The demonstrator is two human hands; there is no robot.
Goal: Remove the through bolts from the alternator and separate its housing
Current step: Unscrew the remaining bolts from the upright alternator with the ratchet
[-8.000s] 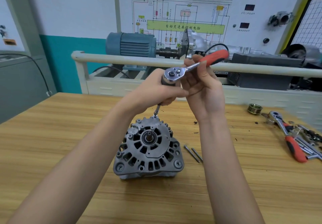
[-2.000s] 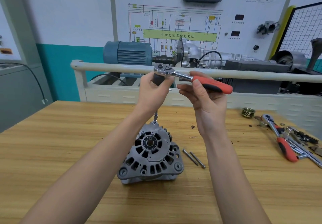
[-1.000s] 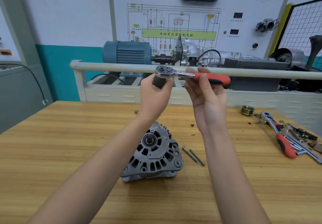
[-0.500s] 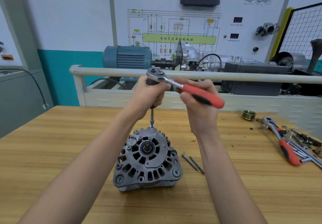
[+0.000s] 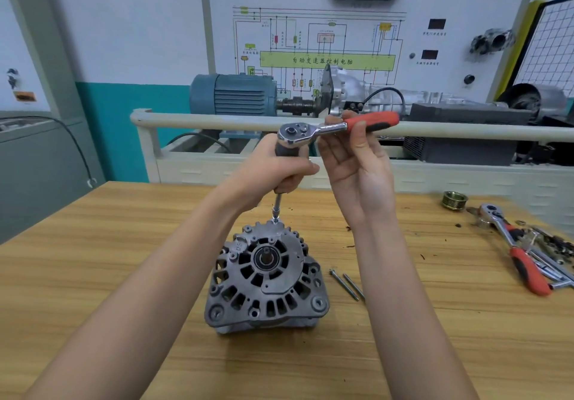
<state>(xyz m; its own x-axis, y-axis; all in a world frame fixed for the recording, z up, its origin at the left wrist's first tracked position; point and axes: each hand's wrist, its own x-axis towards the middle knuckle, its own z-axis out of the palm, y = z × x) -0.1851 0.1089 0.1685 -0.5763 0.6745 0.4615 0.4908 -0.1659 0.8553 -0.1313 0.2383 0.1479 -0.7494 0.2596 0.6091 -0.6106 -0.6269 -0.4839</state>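
The grey alternator (image 5: 267, 278) stands on the wooden table (image 5: 93, 259), pulley end up. A ratchet wrench (image 5: 329, 127) with a red handle sits on a long extension whose socket (image 5: 275, 213) meets a bolt at the housing's far rim. My left hand (image 5: 273, 169) grips the dark extension grip just under the ratchet head. My right hand (image 5: 357, 163) holds the red handle between thumb and fingers, palm towards me. Two removed through bolts (image 5: 346, 284) lie on the table right of the alternator.
At the right lie a second red-handled ratchet (image 5: 515, 250), loose sockets and small parts (image 5: 553, 244), and a brass-coloured pulley (image 5: 454, 200). Behind the table runs a white rail (image 5: 202, 121) with a blue motor (image 5: 233, 95) and a training board.
My right hand has swung the red handle from pointing right and towards me back to pointing right and away. My left hand still grips the extension over the same bolt.
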